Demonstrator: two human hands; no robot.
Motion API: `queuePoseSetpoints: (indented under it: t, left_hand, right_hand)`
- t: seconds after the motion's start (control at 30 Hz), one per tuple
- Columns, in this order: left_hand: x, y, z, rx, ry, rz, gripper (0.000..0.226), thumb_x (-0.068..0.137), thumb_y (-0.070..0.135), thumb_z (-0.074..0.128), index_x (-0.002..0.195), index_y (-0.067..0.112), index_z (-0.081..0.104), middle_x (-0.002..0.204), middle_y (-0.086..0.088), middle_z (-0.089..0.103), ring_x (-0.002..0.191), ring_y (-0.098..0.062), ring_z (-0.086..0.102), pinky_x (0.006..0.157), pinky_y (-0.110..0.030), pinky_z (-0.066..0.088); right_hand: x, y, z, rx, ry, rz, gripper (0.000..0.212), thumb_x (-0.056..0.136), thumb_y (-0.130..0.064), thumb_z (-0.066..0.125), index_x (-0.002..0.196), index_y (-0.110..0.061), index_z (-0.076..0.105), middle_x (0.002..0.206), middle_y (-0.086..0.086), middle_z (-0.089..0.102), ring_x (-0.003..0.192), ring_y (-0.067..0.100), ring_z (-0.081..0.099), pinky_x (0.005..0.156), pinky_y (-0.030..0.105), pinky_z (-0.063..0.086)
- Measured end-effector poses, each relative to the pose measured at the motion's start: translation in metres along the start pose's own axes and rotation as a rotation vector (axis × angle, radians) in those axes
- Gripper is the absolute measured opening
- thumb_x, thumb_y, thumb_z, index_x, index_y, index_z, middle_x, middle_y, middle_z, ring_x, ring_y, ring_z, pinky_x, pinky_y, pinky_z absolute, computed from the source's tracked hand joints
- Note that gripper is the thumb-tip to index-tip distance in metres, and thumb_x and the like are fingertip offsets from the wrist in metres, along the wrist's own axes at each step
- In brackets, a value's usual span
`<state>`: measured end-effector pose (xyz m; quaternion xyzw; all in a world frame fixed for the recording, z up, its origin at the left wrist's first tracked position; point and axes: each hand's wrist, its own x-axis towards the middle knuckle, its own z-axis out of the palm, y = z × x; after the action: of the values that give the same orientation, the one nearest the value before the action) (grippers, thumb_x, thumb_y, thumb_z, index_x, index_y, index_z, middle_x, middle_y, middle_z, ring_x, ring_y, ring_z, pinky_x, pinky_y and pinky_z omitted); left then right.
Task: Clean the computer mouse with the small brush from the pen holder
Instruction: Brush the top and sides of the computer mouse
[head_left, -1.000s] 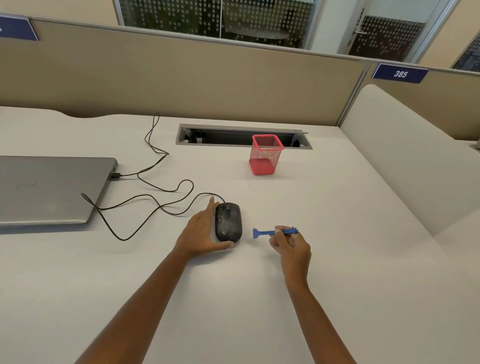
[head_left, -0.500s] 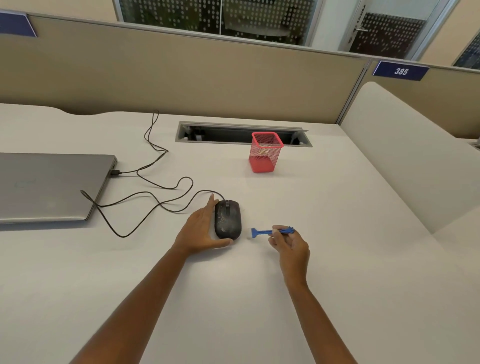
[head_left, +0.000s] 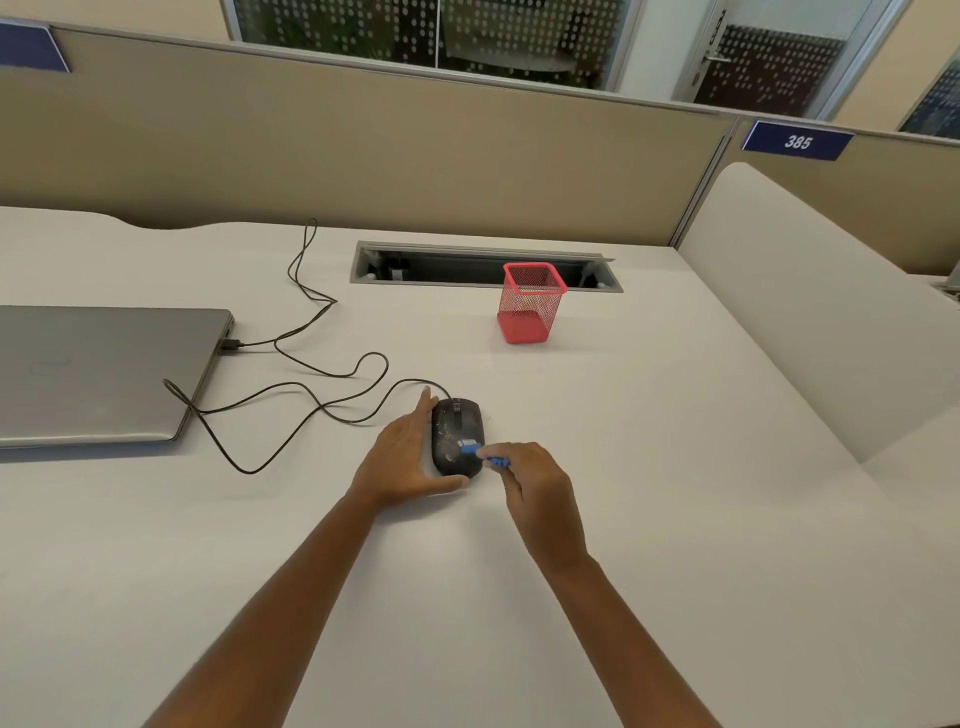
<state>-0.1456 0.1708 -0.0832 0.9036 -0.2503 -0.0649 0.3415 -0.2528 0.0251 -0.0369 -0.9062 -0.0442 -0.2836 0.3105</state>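
A black, dusty computer mouse (head_left: 453, 423) lies on the white desk. My left hand (head_left: 402, 457) wraps its left side and rear, thumb under the back edge, holding it in place. My right hand (head_left: 535, 486) pinches a small blue brush (head_left: 480, 452) by its handle. The brush head rests on the mouse's right rear top. The red mesh pen holder (head_left: 530, 304) stands behind the mouse, farther back on the desk, and looks empty.
A closed grey laptop (head_left: 98, 371) lies at the left, with the mouse's black cable (head_left: 311, 374) looping from it across the desk. A cable slot (head_left: 483, 265) sits in the desk behind the pen holder. Beige partitions (head_left: 363, 150) border the back and right.
My right hand has moved left with the brush, from beside the mouse to having the brush head on the mouse's top. My left hand has stayed on the mouse.
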Motion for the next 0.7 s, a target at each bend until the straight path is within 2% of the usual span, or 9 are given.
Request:
queuePoseSetpoints:
  t: [0.17, 0.37, 0.5, 0.6, 0.7]
  left_hand:
    - [0.0, 0.0, 0.0, -0.004, -0.003, 0.001, 0.124, 0.045, 0.071, 0.057, 0.145, 0.018, 0.005, 0.144, -0.002, 0.037, 0.127, -0.023, 0.039, 0.097, -0.025, 0.029]
    - [-0.005, -0.003, 0.001, -0.016, -0.023, 0.005, 0.12, 0.048, 0.07, 0.053, 0.145, 0.021, 0.001, 0.149, 0.0, 0.03, 0.134, -0.022, 0.029, 0.105, -0.027, 0.024]
    - [-0.009, -0.002, 0.0, -0.029, -0.012, -0.004, 0.118, 0.05, 0.071, 0.05, 0.145, 0.02, 0.002, 0.15, 0.0, 0.029, 0.134, -0.02, 0.03, 0.102, -0.024, 0.023]
    - [-0.01, -0.001, 0.0, -0.031, -0.007, 0.003, 0.116, 0.054, 0.069, 0.053, 0.145, 0.018, 0.002, 0.151, -0.001, 0.027, 0.134, -0.02, 0.03, 0.103, -0.023, 0.022]
    - [-0.01, -0.001, 0.0, -0.039, 0.0, 0.005, 0.114, 0.058, 0.064, 0.058, 0.145, 0.017, 0.003, 0.151, -0.002, 0.028, 0.135, -0.02, 0.03, 0.103, -0.022, 0.021]
  right_hand:
    - [-0.024, 0.002, -0.01, -0.107, -0.091, -0.103, 0.018, 0.067, 0.008, 0.072, 0.083, -0.003, 0.071, 0.073, 0.012, 0.073, 0.064, 0.024, 0.069, 0.061, 0.025, 0.056]
    - [0.002, -0.007, -0.014, 0.009, 0.074, -0.034, 0.018, 0.075, 0.007, 0.062, 0.087, -0.003, 0.071, 0.079, 0.009, 0.075, 0.075, 0.009, 0.058, 0.074, 0.016, 0.045]
    - [0.019, -0.012, -0.002, -0.012, -0.044, 0.042, 0.018, 0.08, 0.007, 0.062, 0.091, -0.004, 0.071, 0.087, 0.011, 0.075, 0.079, 0.026, 0.067, 0.072, 0.023, 0.049]
    - [0.013, -0.016, 0.005, -0.076, -0.104, 0.015, 0.02, 0.076, 0.009, 0.063, 0.09, -0.003, 0.071, 0.087, 0.012, 0.075, 0.079, 0.026, 0.069, 0.07, 0.025, 0.052]
    - [-0.002, -0.018, 0.002, -0.123, -0.098, -0.068, 0.024, 0.068, 0.012, 0.067, 0.085, -0.003, 0.072, 0.08, 0.01, 0.075, 0.071, 0.023, 0.07, 0.06, 0.027, 0.058]
